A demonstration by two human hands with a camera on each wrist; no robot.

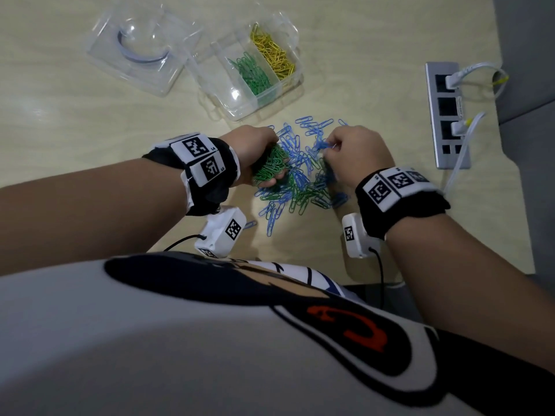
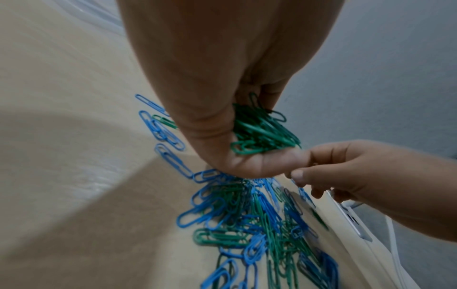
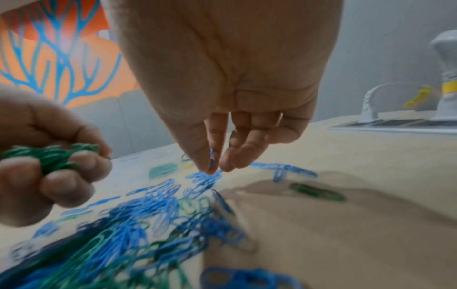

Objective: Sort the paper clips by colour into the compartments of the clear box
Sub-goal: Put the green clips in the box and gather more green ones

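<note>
Left hand [image 1: 258, 151] clenched round a bunch of green clips [image 1: 268, 166], banking them for one trip. Right hand [image 1: 354, 154] pinches a clip over the mixed pile [image 1: 300, 181]. Box [image 1: 249, 73] at 12 o'clock on the worktop [image 1: 90, 115], within reach.

the head view looks steeply down from above onto the pale wooden table [image 1: 75, 121], taking in both forearms. the left wrist view looks along the left hand [image 2: 222, 97], close above the loose heap of blue and green wire paper clips [image 2: 259, 224]. the right wrist view looks along the right hand [image 3: 222, 88], low over that heap. all three share the heap; each wrist view catches the other hand.
</note>
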